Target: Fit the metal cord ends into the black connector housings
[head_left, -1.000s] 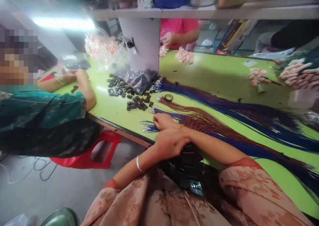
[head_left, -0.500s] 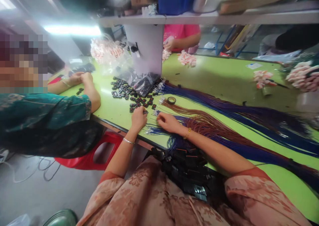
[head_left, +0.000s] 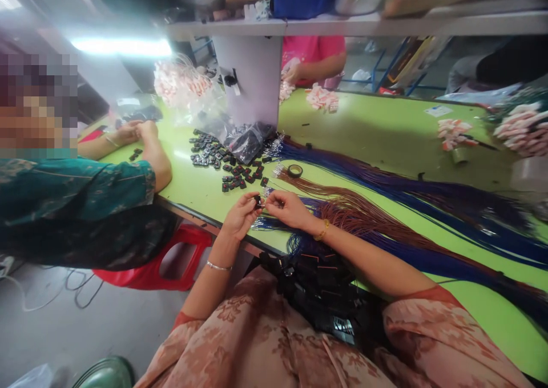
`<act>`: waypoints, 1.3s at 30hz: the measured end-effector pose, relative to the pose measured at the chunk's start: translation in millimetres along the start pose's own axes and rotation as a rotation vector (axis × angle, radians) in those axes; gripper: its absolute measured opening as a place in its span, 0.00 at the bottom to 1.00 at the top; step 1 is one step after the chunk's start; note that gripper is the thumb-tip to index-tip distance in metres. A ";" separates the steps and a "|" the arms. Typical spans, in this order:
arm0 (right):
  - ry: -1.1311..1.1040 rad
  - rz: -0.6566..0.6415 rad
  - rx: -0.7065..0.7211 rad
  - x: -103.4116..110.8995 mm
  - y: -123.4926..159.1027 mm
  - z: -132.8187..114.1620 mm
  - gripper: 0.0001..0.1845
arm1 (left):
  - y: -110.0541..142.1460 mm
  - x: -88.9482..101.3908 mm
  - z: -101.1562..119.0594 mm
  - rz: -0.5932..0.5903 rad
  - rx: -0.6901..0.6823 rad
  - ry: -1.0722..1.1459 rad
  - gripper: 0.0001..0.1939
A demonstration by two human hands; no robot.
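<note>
My left hand point(head_left: 238, 217) pinches a small black plastic connector housing point(head_left: 257, 201) between thumb and fingers, just above the table's front edge. Close beside it, my right hand point(head_left: 290, 210) has thumb and forefinger pressed together on what looks like a wire's thin metal-tipped end, facing the housing. The rest of that wire is hidden by the hand. Blue wires point(head_left: 266, 224) with silver terminals lie beneath both hands. A brown wire bundle point(head_left: 334, 189) runs off to the right. More loose black housings point(head_left: 233, 181) lie just beyond my left hand.
A black tape roll point(head_left: 295, 171) sits behind my right hand. A plastic bag of black parts point(head_left: 252, 142) leans near the grey upright panel point(head_left: 250, 85). Long blue wires point(head_left: 385, 185) cross the green table point(head_left: 368, 125). At left, a co-worker's hands point(head_left: 137, 131) work near a red stool point(head_left: 188, 257).
My left hand has come back from the scattered housings with one in its fingers, turned upward. My right hand has shifted slightly left, so the two hands now nearly meet.
</note>
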State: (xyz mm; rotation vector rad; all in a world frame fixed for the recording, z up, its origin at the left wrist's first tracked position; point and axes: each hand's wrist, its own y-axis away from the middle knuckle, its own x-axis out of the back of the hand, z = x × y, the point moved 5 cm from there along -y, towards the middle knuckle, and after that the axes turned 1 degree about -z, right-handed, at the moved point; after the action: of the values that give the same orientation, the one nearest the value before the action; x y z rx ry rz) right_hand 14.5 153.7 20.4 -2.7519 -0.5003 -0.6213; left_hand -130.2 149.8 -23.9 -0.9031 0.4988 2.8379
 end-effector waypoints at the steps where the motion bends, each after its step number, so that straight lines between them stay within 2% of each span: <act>1: 0.056 0.024 0.021 1.3 1.8 -1.3 0.07 | 1.3 -1.1 -2.2 -0.005 0.012 0.023 0.14; 6: 0.278 0.073 0.082 3.3 6.6 -5.6 0.06 | 3.3 -1.9 -9.1 -0.015 0.038 0.070 0.13; 15: 0.358 0.025 0.143 -1.5 7.2 -4.8 0.04 | 6.6 -2.2 -8.9 -0.014 0.035 0.042 0.14; 23: 0.473 -0.041 0.245 -8.3 8.6 -5.4 0.07 | 10.6 -5.0 -15.2 0.111 -0.014 -0.031 0.15; 27: 0.446 -0.075 0.239 -9.7 9.0 -2.4 0.07 | 11.2 -2.3 -15.0 0.167 -0.049 -0.015 0.17; 33: 0.492 -0.126 0.181 -15.4 11.0 -0.6 0.07 | 16.7 -3.3 -15.3 0.172 -0.065 -0.106 0.19; 36: 0.444 -0.135 0.148 -1.1 2.7 0.1 0.09 | 18.6 -2.2 -10.4 0.157 -0.064 -0.135 0.19; 39: 0.486 0.005 0.004 29.1 -16.9 12.5 0.13 | 17.1 1.5 -2.4 0.145 -0.066 -0.164 0.19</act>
State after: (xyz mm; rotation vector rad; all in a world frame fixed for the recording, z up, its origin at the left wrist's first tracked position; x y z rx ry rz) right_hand 37.1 181.0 25.9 -2.4665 -0.3753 -1.2356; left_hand -133.7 132.9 -21.8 -0.6613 0.4710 3.0419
